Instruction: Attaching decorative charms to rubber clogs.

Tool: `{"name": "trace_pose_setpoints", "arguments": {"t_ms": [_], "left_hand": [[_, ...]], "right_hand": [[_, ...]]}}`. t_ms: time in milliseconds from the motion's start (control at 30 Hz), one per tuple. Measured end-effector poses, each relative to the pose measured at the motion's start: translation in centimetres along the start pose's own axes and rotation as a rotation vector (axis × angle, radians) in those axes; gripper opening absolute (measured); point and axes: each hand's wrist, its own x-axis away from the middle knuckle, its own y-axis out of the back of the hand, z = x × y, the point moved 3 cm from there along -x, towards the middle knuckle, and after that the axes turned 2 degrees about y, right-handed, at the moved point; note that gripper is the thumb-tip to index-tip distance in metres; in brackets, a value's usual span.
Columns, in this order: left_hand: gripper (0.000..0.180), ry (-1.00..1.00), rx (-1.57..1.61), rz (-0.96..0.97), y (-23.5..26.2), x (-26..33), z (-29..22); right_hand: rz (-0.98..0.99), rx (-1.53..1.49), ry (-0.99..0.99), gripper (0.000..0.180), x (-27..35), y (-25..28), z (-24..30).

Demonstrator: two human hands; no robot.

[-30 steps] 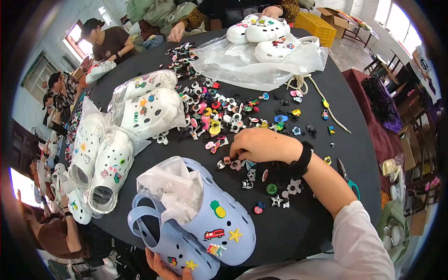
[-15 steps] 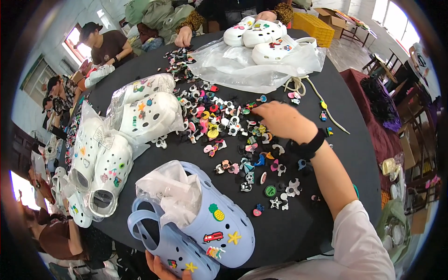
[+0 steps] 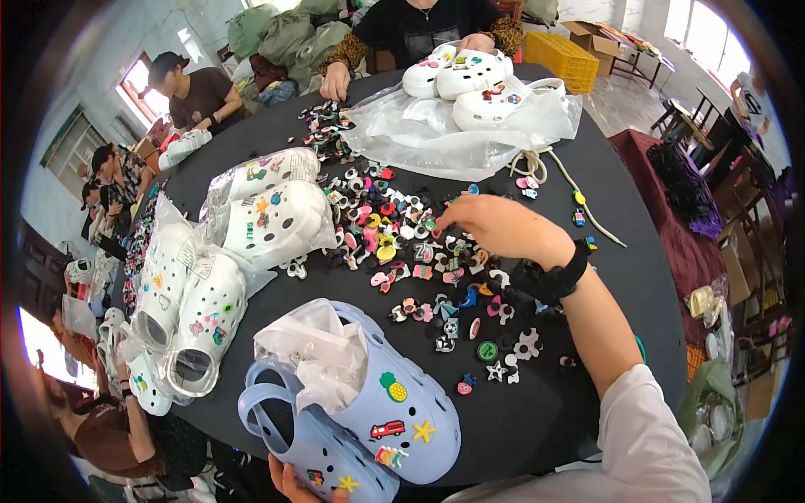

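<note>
Your right hand (image 3: 507, 226) has shifted slightly left into the shoe charms (image 3: 386, 226) mid-worktop (image 3: 520, 427), fingertips bunched; any pinch I can't tell. Your left hand (image 3: 289, 484), grip partly hidden, stays against the near-edge light-blue clogs (image 3: 377, 407), leaving charms to the right.

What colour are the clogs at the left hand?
Pale blue: the clogs at the left hand, best seen in the head view.

The nearer blue clog (image 3: 345, 453) partly hides the left fingers (image 3: 290, 484)

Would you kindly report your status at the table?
Left hand on blue clog. Right hand at loose charms. Bagged white clogs to the left.
</note>
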Motion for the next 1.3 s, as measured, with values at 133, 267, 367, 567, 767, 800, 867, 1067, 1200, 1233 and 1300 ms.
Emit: {"name": "trace_pose_setpoints", "arguments": {"t_ms": [133,267,367,567,767,800,867,1067,1200,1233,1300], "left_hand": [[0.079,-0.008,0.010,-0.006,-0.2,0.0,0.0],[0.078,-0.019,-0.026,-0.006,0.0,0.0,0.0],[0.077,-0.019,0.002,-0.018,-0.1,0.0,0.0],[0.075,-0.019,-0.007,-0.022,-0.2,0.0,0.0],[0.073,-0.040,-0.040,-0.018,-0.1,-0.1,-0.1],[0.073,-0.040,-0.039,-0.017,-0.1,-0.1,-0.1],[0.073,-0.033,-0.038,-0.013,0.0,-0.1,-0.1],[0.074,-0.008,0.001,-0.009,-0.1,0.0,0.0],[0.073,0.021,0.008,-0.001,0.0,0.0,-0.2],[0.073,0.022,0.013,0.004,0.0,0.0,-0.3],[0.073,0.019,0.025,0.013,-0.1,-0.1,-0.4]], "right_hand": [[-0.011,0.167,-0.175,0.024,1.8,2.2,-1.3],[0.280,0.181,-0.317,0.020,2.1,2.0,-1.0],[0.408,0.210,-0.355,0.028,2.1,1.0,-0.9],[0.007,0.256,-0.246,0.051,0.9,1.0,-0.2],[0.039,0.179,-0.088,0.051,0.6,0.5,0.1],[0.009,0.118,0.044,0.050,0.5,-0.1,0.3],[0.085,0.119,0.035,0.050,0.8,-0.9,0.5],[0.216,0.278,-0.108,0.032,1.8,0.8,-0.8],[0.076,0.276,-0.134,0.036,1.0,0.7,-0.6],[0.076,0.277,-0.137,0.036,0.8,0.1,-0.5],[-0.008,0.146,0.081,0.039,0.6,-1.1,-0.3]]}}
